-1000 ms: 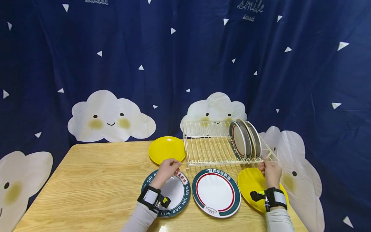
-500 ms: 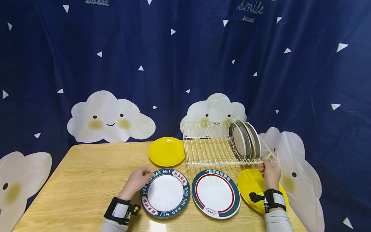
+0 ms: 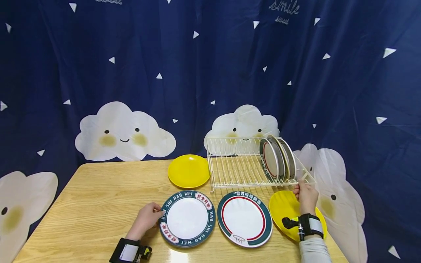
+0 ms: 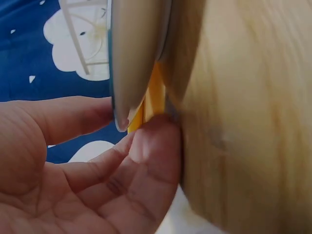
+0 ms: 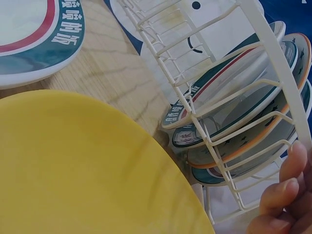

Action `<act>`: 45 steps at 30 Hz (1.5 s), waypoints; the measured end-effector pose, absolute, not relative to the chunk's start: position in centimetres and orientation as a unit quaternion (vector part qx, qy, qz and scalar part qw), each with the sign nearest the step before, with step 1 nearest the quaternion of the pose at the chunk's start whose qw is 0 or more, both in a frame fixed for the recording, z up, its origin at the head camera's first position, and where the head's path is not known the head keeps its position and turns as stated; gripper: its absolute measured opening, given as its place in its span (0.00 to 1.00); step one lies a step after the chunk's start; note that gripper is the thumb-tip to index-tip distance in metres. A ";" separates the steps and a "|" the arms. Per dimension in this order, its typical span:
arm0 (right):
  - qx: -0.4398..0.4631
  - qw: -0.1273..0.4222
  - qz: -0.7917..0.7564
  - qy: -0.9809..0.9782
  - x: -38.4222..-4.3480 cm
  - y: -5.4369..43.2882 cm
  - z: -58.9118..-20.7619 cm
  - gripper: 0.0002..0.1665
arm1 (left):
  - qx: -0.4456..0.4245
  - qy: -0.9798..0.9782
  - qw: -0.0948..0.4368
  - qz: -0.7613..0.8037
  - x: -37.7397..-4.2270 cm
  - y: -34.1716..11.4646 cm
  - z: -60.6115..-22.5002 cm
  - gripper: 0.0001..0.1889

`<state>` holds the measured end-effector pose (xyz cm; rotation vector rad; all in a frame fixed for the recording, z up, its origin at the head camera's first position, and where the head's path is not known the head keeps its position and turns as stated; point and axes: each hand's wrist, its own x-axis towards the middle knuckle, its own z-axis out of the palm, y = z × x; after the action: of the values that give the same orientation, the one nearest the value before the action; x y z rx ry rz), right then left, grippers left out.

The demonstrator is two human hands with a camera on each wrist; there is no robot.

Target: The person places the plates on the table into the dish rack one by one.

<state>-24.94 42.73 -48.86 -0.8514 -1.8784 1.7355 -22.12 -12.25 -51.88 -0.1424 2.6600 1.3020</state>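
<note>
At the left edge of a white plate with a lettered dark green rim (image 3: 187, 218), my left hand (image 3: 146, 218) pinches the rim. The left wrist view shows the thumb over the plate's edge (image 4: 136, 58) and the curled fingers (image 4: 156, 146) under it, close against the wood. My right hand (image 3: 307, 197) grips the front right corner of a white wire dish rack (image 3: 250, 185). In the right wrist view its curled fingers (image 5: 280, 195) are at the rack's wire. Several plates (image 3: 271, 159) stand on edge at the rack's right end.
Right of the lettered plate lies a white plate with a red ring (image 3: 245, 219). One yellow plate (image 3: 189, 171) lies left of the rack, another yellow plate (image 3: 283, 208) under the right forearm. A dark blue curtain (image 3: 184, 54) hangs behind the wooden table (image 3: 98, 204).
My left hand has moved left and toward me from above the lettered plate, around to its left rim, and now pinches it. The right hand has stayed on the rack.
</note>
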 end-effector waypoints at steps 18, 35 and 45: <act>-0.318 0.214 0.609 -0.694 -24.9 42.7 -49.0 0.30 | -0.073 0.854 0.130 0.498 -21.7 -12.2 -52.0 0.07; -0.303 0.195 0.584 -0.728 -25.1 42.7 -48.4 0.35 | -0.053 0.848 0.096 0.519 -21.5 -14.2 -48.4 0.11; -0.268 0.176 0.526 -0.788 -24.4 41.2 -47.8 0.34 | -0.051 0.822 0.068 0.563 -21.2 -14.8 -45.9 0.15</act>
<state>-24.38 41.15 -47.82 -0.7580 -2.2312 1.4902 -21.19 -14.77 -45.89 -0.1549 2.4781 1.6950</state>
